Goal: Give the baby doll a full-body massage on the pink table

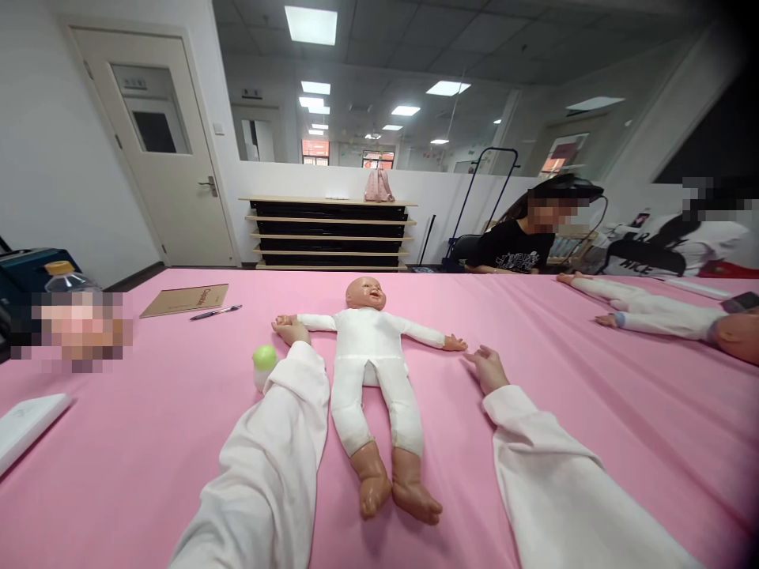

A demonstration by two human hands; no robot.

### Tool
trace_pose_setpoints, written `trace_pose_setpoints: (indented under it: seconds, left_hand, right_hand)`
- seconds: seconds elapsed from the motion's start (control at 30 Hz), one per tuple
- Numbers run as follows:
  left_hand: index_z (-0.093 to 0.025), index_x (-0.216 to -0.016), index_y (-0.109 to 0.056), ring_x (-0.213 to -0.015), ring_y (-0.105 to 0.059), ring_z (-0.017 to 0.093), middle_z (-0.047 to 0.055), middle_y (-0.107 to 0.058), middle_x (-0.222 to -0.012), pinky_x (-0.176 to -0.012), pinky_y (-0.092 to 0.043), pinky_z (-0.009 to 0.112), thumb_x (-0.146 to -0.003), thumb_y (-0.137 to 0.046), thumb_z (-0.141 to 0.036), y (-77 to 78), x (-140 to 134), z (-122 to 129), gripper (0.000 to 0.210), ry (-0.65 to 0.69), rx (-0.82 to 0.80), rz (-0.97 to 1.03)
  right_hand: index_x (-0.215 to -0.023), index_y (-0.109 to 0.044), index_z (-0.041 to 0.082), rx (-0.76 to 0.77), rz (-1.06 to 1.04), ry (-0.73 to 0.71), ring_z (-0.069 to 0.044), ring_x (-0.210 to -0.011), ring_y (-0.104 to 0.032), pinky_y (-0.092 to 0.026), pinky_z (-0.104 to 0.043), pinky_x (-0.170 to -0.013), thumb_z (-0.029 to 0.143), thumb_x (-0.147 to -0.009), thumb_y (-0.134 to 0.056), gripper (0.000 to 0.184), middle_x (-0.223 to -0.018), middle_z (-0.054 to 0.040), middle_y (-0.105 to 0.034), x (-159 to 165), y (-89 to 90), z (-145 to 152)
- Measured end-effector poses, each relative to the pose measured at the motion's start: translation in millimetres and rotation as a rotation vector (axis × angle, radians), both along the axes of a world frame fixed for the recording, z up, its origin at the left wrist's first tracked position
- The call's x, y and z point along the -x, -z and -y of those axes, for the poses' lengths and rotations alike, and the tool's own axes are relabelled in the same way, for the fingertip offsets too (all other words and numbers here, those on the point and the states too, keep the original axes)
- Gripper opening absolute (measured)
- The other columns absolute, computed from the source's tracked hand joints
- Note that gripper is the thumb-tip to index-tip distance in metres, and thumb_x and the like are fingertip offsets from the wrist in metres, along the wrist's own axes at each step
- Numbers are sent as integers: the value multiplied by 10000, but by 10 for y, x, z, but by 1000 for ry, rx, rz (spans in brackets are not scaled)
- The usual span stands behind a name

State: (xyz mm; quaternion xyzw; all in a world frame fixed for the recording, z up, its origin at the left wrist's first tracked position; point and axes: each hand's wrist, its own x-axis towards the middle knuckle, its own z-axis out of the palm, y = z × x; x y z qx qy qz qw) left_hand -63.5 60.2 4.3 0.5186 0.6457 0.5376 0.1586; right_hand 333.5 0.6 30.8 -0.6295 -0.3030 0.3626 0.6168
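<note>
A baby doll (371,336) in a white cloth suit lies on its back on the pink cloth, arms spread wide and its bare feet towards me. My left hand (295,332) is at the doll's hand on the left side, fingers closed around it, though my hand partly hides the hold. On the other side, my right hand (489,370) is just short of the doll's other hand (455,343), fingers apart and holding nothing. Beside my left sleeve stands a small bottle with a green cap (264,357), partly covered by the sleeve.
A brown notebook (185,300) and a pen (217,312) lie at the back left, a white box-like object (29,427) at the left edge. Another doll (658,308) lies at the right. One person (515,245) sits beyond the table, another farther right.
</note>
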Motion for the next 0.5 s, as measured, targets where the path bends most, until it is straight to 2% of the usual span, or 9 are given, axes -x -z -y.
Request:
trace_pose_setpoints:
  seconds: [0.03, 0.1, 0.17, 0.23, 0.3, 0.33, 0.37, 0.43, 0.5]
  left_hand:
    - [-81, -1199, -441, -1143, -497, 248, 217, -497, -1213, -873, -385, 440, -897, -229, -141, 0, -4, 4, 374, -100, 12, 64]
    - [-72, -1305, -287, -1201, -443, 258, 254, -400, -1292, -918, -364, 451, -905, -209, -151, -7, -23, 17, 415, -301, 28, 208]
    - [-39, -1342, -147, -1212, -432, 257, 286, -362, -1299, -933, -376, 427, -915, -205, -185, -29, -52, 35, 455, -431, 27, 324]
    - [-7, -1333, -99, -1185, -461, 241, 290, -386, -1268, -924, -405, 384, -923, -205, -210, -61, -84, 58, 470, -505, 10, 409]
    - [1, -1309, -138, -1157, -486, 220, 268, -415, -1248, -924, -415, 344, -924, -218, -204, -94, -107, 82, 443, -544, -19, 460]
    - [-2, -1294, -174, -1149, -491, 210, 254, -425, -1245, -929, -413, 326, -922, -233, -192, -108, -114, 92, 423, -556, -35, 475]
    - [-11, -1279, -214, -1145, -492, 200, 238, -436, -1242, -937, -407, 310, -918, -250, -179, -118, -117, 101, 400, -563, -52, 484]
    - [-47, -1245, -294, -1141, -492, 185, 201, -463, -1232, -948, -397, 293, -910, -283, -165, -127, -114, 112, 355, -570, -80, 495]
    - [-84, -1215, -345, -1132, -501, 185, 173, -491, -1212, -945, -402, 302, -904, -309, -172, -124, -104, 114, 326, -578, -96, 511]
  right_hand:
    - [-1047, -478, 184, 22, 26, -65, -249, -1206, -429, -340, -423, -1036, 147, -559, -675, 527, -1201, -114, -493, 47, -52, 214]
    - [-1127, -471, 168, 75, 219, -507, -267, -1197, -442, -354, -445, -1021, 275, -657, -648, 513, -1252, -145, -474, 211, -169, 750]
    - [-1273, -389, 175, 60, 410, -942, -255, -1246, -390, -339, -434, -1035, 360, -733, -595, 606, -1348, -147, -393, 431, -254, 1353]
    - [-1388, -248, 186, 54, 637, -1147, -245, -1322, -263, -249, -413, -1089, 349, -734, -605, 762, -1436, -129, -259, 668, -245, 1891]
    - [-1414, -196, 159, 76, 834, -1145, -289, -1344, -184, -217, -432, -1098, 318, -654, -682, 916, -1466, -145, -165, 893, -114, 2253]
    - [-1411, -212, 156, 77, 908, -1103, -313, -1340, -183, -229, -446, -1091, 310, -634, -697, 929, -1467, -153, -153, 992, -13, 2356]
    - [-1405, -233, 161, 62, 961, -1003, -323, -1334, -197, -254, -453, -1080, 312, -646, -685, 896, -1465, -155, -155, 1079, 98, 2412]
    - [-1375, -301, 218, -24, 982, -758, -292, -1288, -324, -369, -418, -1023, 299, -750, -582, 690, -1432, -127, -255, 1199, 300, 2427]
    - [-1320, -372, 268, -132, 946, -590, -241, -1145, -505, -498, -347, -893, 270, -803, -511, 535, -1292, -101, -442, 1230, 413, 2391]
